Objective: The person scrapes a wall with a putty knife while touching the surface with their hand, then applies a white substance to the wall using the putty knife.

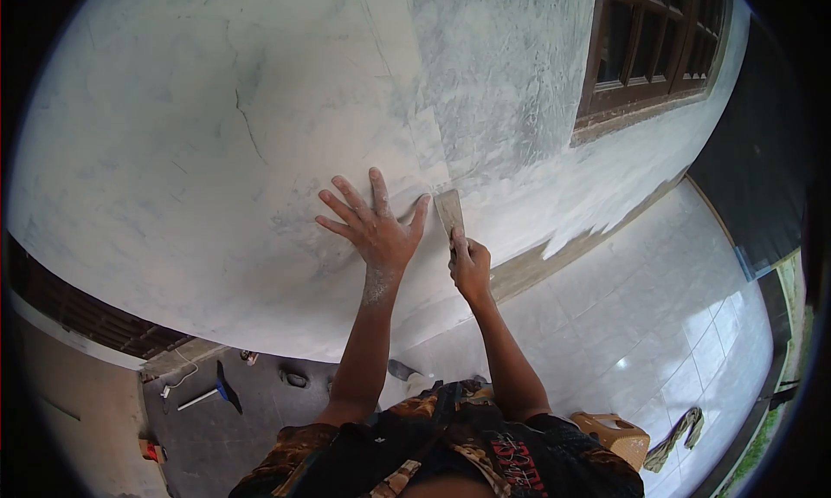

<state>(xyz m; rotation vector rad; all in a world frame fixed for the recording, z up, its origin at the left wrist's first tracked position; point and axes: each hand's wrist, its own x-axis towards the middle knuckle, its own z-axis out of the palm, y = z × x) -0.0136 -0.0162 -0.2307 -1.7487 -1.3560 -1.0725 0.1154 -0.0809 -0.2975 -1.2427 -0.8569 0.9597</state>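
Note:
My left hand [377, 229] lies against the white-coated wall [303, 134] with its fingers spread, and white dust marks the fingers and wrist. To its right, my right hand [470, 267] is wrapped around the handle of a putty knife [450, 210]. The wide metal blade points up and rests at the wall, close to my left thumb. Around the blade, the smooth white coat meets a rougher grey patch [493, 74]. Thin cracks run through the white surface above my left hand.
A brown-framed window [645, 52] sits at the upper right. Below the wall are pale floor tiles [623, 299]. A tan plastic stool [613, 434] and a crumpled cloth [675, 440] are at the lower right. A broom [227, 389] and dark footwear [295, 378] lie at the lower left.

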